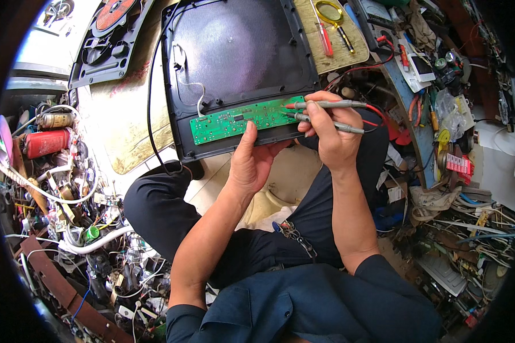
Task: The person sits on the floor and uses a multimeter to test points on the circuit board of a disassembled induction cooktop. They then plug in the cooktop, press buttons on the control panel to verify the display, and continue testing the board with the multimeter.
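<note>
A long green circuit board (217,124) lies along the near edge of a black plastic housing (183,134) with a large glossy panel. My left hand (250,163) grips the near side of the board, its thumb on top and its fingers underneath. In my right hand (333,128) are two grey test probes (340,104), pinched together like chopsticks. Their tips point left at the right part of the board; whether they touch it I cannot tell. Red and black leads run from the probes' back ends. A thin white cable (201,100) joins the board's left end to the housing.
A worn wooden table (126,120) carries the housing. Beyond it lie a black part with a copper-coloured coil (111,17), a red screwdriver (325,43) and a yellow-rimmed magnifying glass (330,12). Heaped scrap parts (91,228) and cables crowd the left; cluttered shelving (423,137) stands at right.
</note>
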Demonstrator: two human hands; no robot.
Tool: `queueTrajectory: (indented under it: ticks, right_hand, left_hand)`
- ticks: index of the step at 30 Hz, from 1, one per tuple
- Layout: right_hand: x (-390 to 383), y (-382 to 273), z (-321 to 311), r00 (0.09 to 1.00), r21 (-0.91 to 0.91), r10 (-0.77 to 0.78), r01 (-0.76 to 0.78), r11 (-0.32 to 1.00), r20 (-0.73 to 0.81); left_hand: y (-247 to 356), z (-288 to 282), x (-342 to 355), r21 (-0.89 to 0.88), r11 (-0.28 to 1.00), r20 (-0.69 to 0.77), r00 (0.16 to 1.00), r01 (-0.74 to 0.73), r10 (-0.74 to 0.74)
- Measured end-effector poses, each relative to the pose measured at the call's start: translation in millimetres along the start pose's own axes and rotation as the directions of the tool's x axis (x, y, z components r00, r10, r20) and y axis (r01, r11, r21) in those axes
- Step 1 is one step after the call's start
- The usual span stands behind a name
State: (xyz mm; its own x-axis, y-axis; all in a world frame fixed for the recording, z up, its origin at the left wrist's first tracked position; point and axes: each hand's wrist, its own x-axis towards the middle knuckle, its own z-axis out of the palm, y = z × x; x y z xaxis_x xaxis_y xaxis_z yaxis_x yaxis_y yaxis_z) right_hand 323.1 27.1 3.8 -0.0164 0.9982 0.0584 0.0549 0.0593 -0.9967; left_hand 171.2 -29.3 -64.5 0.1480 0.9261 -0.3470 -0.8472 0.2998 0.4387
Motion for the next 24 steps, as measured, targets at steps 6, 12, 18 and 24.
queueTrajectory:
  ticks: [6, 12, 18, 24]
  right_hand:
    - [1.2, 4.3, 4.0, 0.999, -0.049, -0.045, 0.046, 0.998, 0.016]
    - [0.9, 1.9, 4.4, 0.999, -0.036, 0.005, -0.007, 0.999, -0.036]
    - [0.6, 1.4, 5.5, 0.999, -0.046, 0.025, -0.026, 0.999, -0.021]
    - [1.1, 2.3, 5.7, 1.000, -0.041, 0.017, -0.017, 0.999, -0.013]
  left_hand:
    - [-2.0, 0.1, 0.8, 0.005, 1.000, -0.022, 0.999, -0.025, 0.025]
    - [-0.6, 2.2, 0.5, -0.046, 0.998, -0.032, 0.999, -0.030, 0.028]
    - [0.4, -1.5, 0.2, 0.039, 0.999, -0.012, 1.000, 0.001, -0.001]
    - [0.7, -2.7, -1.6, 0.023, 1.000, -0.015, 1.000, 0.014, -0.013]
